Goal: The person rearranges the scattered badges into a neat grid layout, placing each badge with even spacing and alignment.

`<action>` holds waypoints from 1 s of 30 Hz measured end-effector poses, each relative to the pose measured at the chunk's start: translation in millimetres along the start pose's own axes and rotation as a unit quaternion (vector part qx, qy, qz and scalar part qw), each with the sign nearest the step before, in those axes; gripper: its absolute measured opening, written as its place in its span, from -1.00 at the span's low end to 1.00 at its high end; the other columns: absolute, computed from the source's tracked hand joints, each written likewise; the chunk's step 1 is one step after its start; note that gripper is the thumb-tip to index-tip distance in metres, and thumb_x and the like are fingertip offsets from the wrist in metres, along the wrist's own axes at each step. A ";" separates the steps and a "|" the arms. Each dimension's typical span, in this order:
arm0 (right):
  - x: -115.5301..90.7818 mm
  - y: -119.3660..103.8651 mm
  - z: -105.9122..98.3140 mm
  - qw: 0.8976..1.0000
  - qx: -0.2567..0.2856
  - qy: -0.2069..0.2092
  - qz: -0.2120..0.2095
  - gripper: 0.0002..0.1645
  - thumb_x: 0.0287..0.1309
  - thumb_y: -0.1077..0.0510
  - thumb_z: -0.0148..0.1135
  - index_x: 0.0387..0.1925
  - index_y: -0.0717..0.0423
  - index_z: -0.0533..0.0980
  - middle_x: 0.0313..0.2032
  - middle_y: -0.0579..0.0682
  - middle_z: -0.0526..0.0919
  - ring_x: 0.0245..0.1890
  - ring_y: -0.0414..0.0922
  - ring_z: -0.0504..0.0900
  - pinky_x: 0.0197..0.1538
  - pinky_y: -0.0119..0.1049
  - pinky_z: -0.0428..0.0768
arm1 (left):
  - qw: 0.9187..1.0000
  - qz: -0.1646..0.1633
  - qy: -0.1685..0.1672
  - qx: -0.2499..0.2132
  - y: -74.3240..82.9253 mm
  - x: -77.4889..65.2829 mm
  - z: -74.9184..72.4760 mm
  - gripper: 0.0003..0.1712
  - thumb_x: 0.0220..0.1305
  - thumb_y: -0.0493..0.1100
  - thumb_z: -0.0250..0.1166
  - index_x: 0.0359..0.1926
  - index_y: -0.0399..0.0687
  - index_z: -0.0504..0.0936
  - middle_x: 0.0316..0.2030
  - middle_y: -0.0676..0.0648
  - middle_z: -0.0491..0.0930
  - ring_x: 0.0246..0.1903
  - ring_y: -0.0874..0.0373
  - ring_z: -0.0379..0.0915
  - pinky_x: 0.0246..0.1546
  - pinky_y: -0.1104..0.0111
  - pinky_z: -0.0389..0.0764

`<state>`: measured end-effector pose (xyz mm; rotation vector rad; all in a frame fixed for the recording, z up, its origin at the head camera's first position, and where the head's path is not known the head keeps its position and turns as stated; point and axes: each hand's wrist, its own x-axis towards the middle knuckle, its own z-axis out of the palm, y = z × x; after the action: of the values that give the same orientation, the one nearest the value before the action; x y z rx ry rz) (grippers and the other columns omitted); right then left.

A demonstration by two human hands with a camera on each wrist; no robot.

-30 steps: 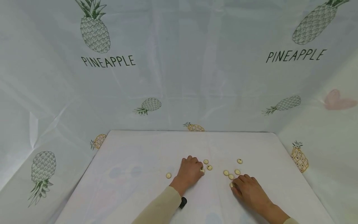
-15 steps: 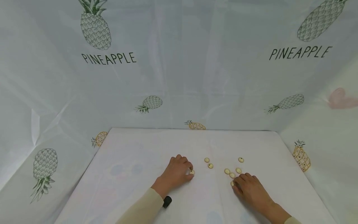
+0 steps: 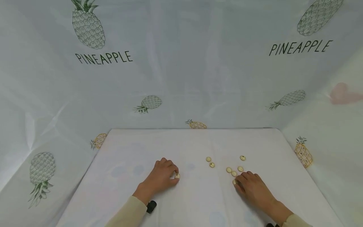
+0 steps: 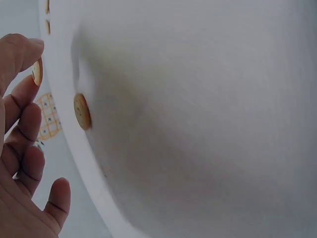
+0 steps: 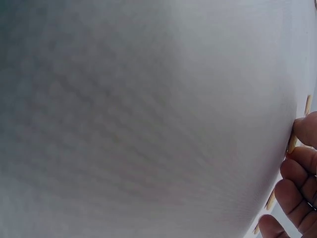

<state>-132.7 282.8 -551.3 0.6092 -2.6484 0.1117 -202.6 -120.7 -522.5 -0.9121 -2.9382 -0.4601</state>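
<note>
My left hand [image 3: 161, 175] pinches a small round wooden button [image 3: 177, 176] between thumb and index finger, above the white tabletop. In the left wrist view that button [image 4: 37, 72] stands on edge between the fingertips, and another button [image 4: 81, 111] lies on the table; the hand hides it in the head view. My right hand [image 3: 253, 190] rests low at the table, its thumb and index finger on both sides of a button [image 3: 234, 182]. Just beyond it lie buttons [image 3: 233, 173], [image 3: 228, 170] and a button [image 3: 240, 168].
Farther back on the white-covered table [image 3: 136, 142] lies a lone button [image 3: 242, 158]. Two buttons, one [image 3: 208, 159] behind the other [image 3: 212, 165], lie between the hands. A pineapple-printed sheet [image 3: 181, 78] walls the back and sides.
My left hand has carried its button leftward, away from the pair in the middle, to where a lone button lay. My right hand has stayed in place at its button.
</note>
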 end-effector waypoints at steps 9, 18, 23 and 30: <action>3.1 -0.4 -3.6 1.000 0.001 -0.019 0.012 -0.70 0.04 0.01 0.64 -0.25 -0.02 0.67 -0.30 -0.17 0.65 -0.27 -0.17 0.58 -0.26 -0.17 0.52 | 1.000 0.008 0.000 0.006 -1.6 6.6 1.3 -0.84 0.36 0.02 0.44 -0.11 0.16 0.71 -0.12 0.12 0.60 -0.03 0.11 0.35 0.07 0.06 0.37; 2.3 -1.8 -2.0 1.000 0.001 -0.021 0.012 -0.70 0.05 0.00 0.64 -0.26 -0.04 0.66 -0.31 -0.20 0.63 -0.28 -0.19 0.55 -0.26 -0.20 0.50 | 1.000 -0.002 -0.011 0.016 4.4 19.0 8.6 -0.87 0.36 0.04 0.43 -0.16 0.19 0.72 -0.13 0.11 0.62 -0.06 0.11 0.37 0.07 0.02 0.43; 3.1 -3.7 -2.7 0.999 0.003 -0.030 0.020 -0.71 0.07 0.00 0.62 -0.28 -0.05 0.64 -0.32 -0.22 0.62 -0.30 -0.22 0.52 -0.28 -0.23 0.48 | 0.999 -0.017 -0.027 0.009 4.6 22.9 13.0 -0.87 0.40 0.09 0.40 -0.15 0.23 0.72 -0.10 0.14 0.62 -0.06 0.12 0.36 0.12 0.02 0.42; 3.2 -5.7 -5.1 0.999 0.002 -0.036 0.025 -0.72 0.06 0.01 0.63 -0.30 -0.06 0.64 -0.33 -0.22 0.62 -0.30 -0.22 0.53 -0.27 -0.21 0.50 | 0.999 -0.022 -0.038 0.009 6.7 25.9 13.4 -0.86 0.42 0.12 0.38 -0.14 0.26 0.74 -0.07 0.15 0.65 -0.04 0.12 0.38 0.09 0.04 0.42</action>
<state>-130.9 277.3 -545.4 0.5574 -2.7353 0.1118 -219.5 -97.3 -530.5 -0.8826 -3.0309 -0.4092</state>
